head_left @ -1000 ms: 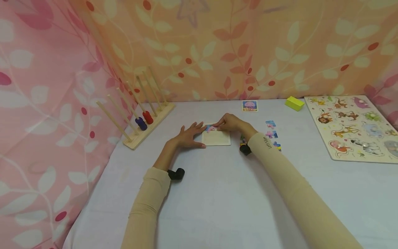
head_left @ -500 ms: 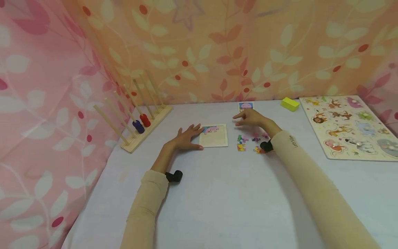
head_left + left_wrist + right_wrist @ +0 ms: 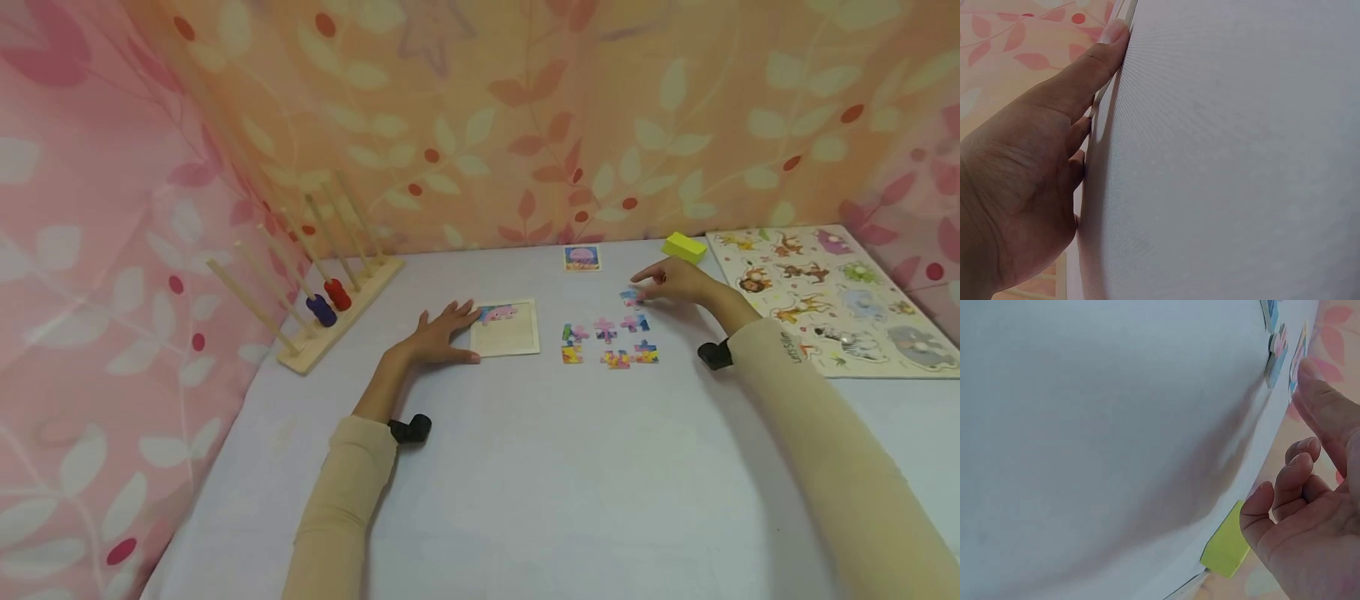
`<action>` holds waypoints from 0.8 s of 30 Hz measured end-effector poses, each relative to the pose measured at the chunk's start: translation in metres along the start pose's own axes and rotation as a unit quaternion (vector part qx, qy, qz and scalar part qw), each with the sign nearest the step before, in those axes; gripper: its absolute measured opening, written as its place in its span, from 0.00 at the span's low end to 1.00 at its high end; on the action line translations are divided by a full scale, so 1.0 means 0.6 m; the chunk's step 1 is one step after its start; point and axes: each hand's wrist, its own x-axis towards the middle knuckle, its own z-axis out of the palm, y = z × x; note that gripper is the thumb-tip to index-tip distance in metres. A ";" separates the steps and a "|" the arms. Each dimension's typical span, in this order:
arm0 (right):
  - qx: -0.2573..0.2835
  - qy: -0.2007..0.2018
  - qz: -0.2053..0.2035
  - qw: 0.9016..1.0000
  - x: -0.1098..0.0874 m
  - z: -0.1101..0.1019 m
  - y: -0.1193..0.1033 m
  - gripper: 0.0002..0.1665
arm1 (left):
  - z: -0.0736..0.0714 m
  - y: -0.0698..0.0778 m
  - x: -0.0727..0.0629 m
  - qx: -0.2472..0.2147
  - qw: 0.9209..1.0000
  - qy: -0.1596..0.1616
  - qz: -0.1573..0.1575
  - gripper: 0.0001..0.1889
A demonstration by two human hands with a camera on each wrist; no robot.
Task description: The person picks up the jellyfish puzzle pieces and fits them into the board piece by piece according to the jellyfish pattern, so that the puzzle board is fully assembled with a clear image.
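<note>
The shallow square tray (image 3: 506,328), pale with a raised rim, lies flat on the table; blue-and-pink puzzle pieces (image 3: 497,314) fill its far left part. The spread left hand (image 3: 432,339) touches its left edge. To its right, seven loose jigsaw pieces (image 3: 605,330) lie picture side up, mostly pink, blue and yellow. The right hand (image 3: 678,283) is at the farthest one, fingers bent.

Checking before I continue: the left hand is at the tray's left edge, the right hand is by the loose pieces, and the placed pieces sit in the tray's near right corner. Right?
No: the placed pieces sit in the far left corner of the tray, as the head view shows. The left hand and right hand are where you say.
</note>
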 end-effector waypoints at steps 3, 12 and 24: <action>-0.006 0.004 -0.008 1.000 -0.004 0.000 0.005 0.24 | 0.002 -0.002 -0.002 -0.005 1.000 0.001 0.000 0.48; -0.030 -0.007 -0.014 0.999 -0.002 0.015 0.014 0.17 | 0.010 -0.001 -0.003 -0.008 1.000 0.005 0.001 0.48; -0.048 -0.019 -0.043 0.998 -0.005 0.014 0.011 0.15 | 0.009 0.003 -0.004 -0.007 1.000 0.007 -0.008 0.48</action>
